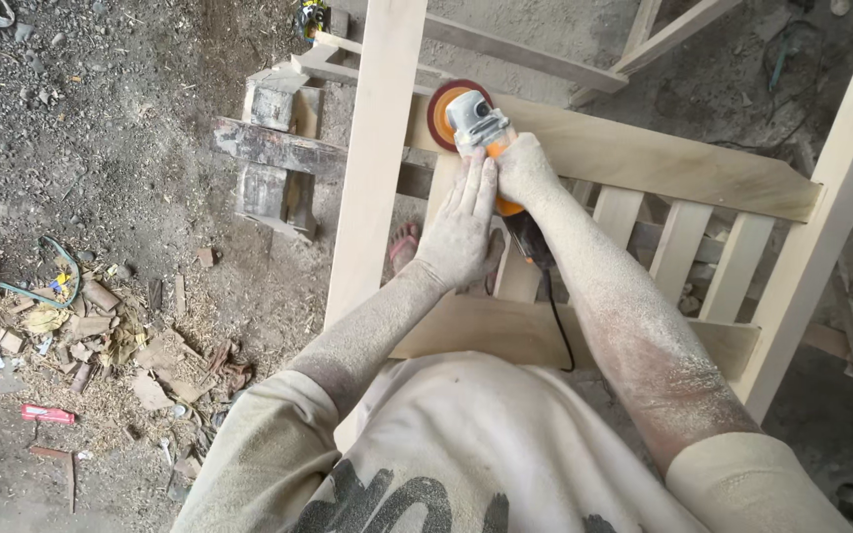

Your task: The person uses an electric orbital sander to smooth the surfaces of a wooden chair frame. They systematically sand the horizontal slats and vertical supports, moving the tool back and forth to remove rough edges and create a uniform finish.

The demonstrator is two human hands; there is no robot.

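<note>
Nearest the camera, the person's dust-coated forearms reach out over a pale sweatshirt toward a slatted wooden frame [644,163]. The right hand [523,170] is wrapped around the orange body of an angle grinder [481,133], gripping it just behind the grey gear head. The left hand [461,229] lies flat with its fingers stretched out, their tips resting against the tool's body beside the other hand; it steadies rather than grips.

The grinder sits on the frame's upper rail, where that rail meets the tall upright post [375,158]. Its long axis runs from the person's chest away toward the top of the view, head end farthest off, with the black cord [553,316] trailing back down from the tail between the two rails. The reddish sanding disc [443,111] is at the far end, its face apparently turned against the wood.

Judged from its build, the tool is compact, rigid and fairly weighty for its size, likely to twist in the grip when running, and the fine dust on everything may make the casing slick. The body behind the head is the sound place to hold it, well clear of the disc.

Farther out, a sandalled foot [404,244] shows beneath the rail, and beyond lie dirt ground, wood scraps [101,326] and a rough block stand [273,148].
</note>
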